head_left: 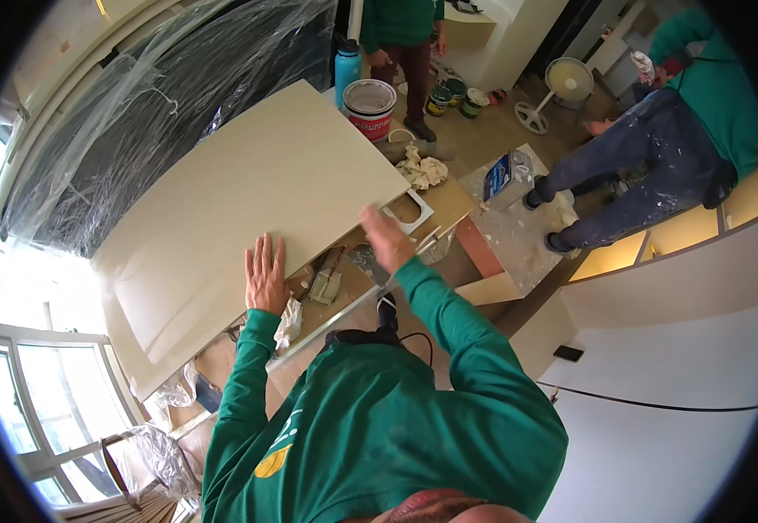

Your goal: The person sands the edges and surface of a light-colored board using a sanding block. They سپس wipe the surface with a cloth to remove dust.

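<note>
A large cream-coloured panel [248,174] lies across the work surface in front of me. My left hand [265,277] rests flat on it near its front edge, fingers stretched out. At the panel's right end, my right hand [385,238] is beside the edge; it is smeared, so I cannot tell whether it grips anything. Just below that hand is a dark grey flat piece [367,264]. A white square frame with a round opening [416,213] sits by the panel's right corner. Under the front edge lie a paintbrush [326,286] and a crumpled white cloth [288,324].
Behind the panel stand a blue bottle [347,70] and a red-and-white bucket [369,112]. Crumpled paper [422,168] and a metal can [509,179] are to the right. One co-worker [402,35] stands at the back, another [658,139] at right on a spattered board [527,253].
</note>
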The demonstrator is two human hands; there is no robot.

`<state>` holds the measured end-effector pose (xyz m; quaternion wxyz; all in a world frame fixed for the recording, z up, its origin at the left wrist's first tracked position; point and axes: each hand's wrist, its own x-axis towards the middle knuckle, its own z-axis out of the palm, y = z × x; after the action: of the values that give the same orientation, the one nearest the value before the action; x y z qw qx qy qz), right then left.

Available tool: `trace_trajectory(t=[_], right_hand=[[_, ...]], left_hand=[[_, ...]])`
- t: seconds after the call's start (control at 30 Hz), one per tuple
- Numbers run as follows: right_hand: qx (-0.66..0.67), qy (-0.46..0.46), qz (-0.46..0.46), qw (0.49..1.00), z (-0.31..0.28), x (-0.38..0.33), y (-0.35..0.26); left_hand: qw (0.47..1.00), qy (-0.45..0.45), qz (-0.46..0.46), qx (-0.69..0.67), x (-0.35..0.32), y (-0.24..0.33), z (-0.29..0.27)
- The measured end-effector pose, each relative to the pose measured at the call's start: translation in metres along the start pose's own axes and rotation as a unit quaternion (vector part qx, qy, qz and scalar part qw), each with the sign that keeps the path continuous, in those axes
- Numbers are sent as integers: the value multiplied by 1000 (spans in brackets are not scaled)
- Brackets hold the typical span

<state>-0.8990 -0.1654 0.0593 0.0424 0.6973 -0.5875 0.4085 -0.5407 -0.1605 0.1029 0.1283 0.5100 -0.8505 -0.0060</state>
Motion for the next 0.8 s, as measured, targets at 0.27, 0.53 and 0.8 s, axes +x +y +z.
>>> trace_trajectory(t=[0.27,0.53,0.8], right_hand=[[38,-109,-72,991,3,-13,-35],[-78,47,57,994,-28,13,79],[-42,10,35,998,8,-3,-9]], left_hand=[[1000,0,1,-6,1,5,-8],[1000,14,3,-23,0,0,-2],[1000,14,-11,-25,1,5,-8]])
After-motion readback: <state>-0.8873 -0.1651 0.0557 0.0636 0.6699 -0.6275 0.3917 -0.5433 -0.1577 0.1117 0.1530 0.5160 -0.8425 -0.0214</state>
